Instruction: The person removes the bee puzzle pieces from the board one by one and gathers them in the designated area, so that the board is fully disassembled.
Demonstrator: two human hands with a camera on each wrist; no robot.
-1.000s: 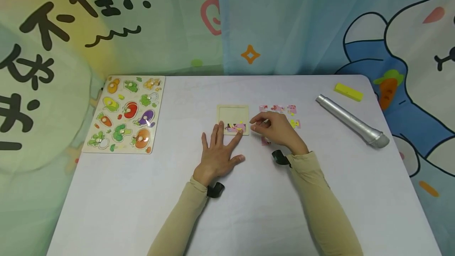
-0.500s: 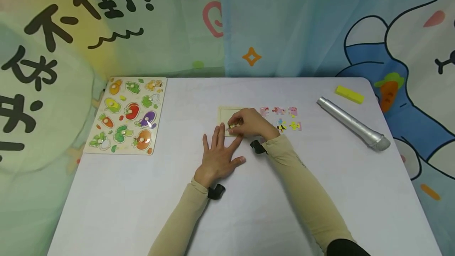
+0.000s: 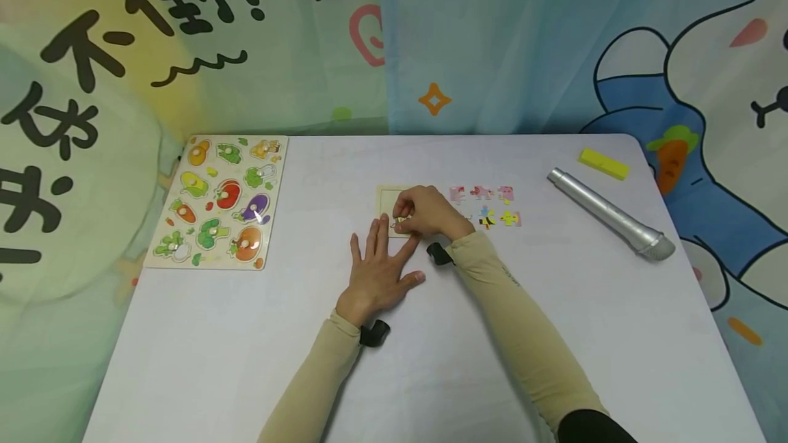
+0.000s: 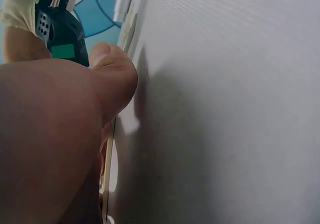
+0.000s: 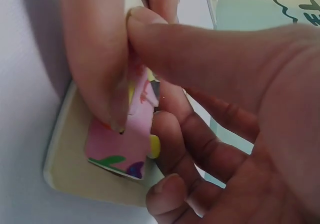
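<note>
My left hand [image 3: 378, 269] lies spread on the table, with its fingertips on the near edge of a small pale puzzle frame [image 3: 385, 198]. Over that frame, my right hand [image 3: 433, 212] pinches a small puzzle piece between thumb and finger. The piece is mostly hidden by the fingers. In the right wrist view, pink joined puzzle pieces [image 5: 119, 146] lie along one side of the frame, and a finger of the left hand presses on them. Several loose puzzle pieces [image 3: 482, 193] lie in rows to the right of the frame.
A vegetable peg board [image 3: 215, 224] lies at the table's back left. On the right are a silver microphone [image 3: 606, 210] and a yellow block [image 3: 604, 163]. A printed curtain [image 3: 480, 39] hangs behind the table's far edge.
From the loose pieces, my right hand has moved left to the frame, then shifted slightly further left over it. My left hand has stayed in place.
</note>
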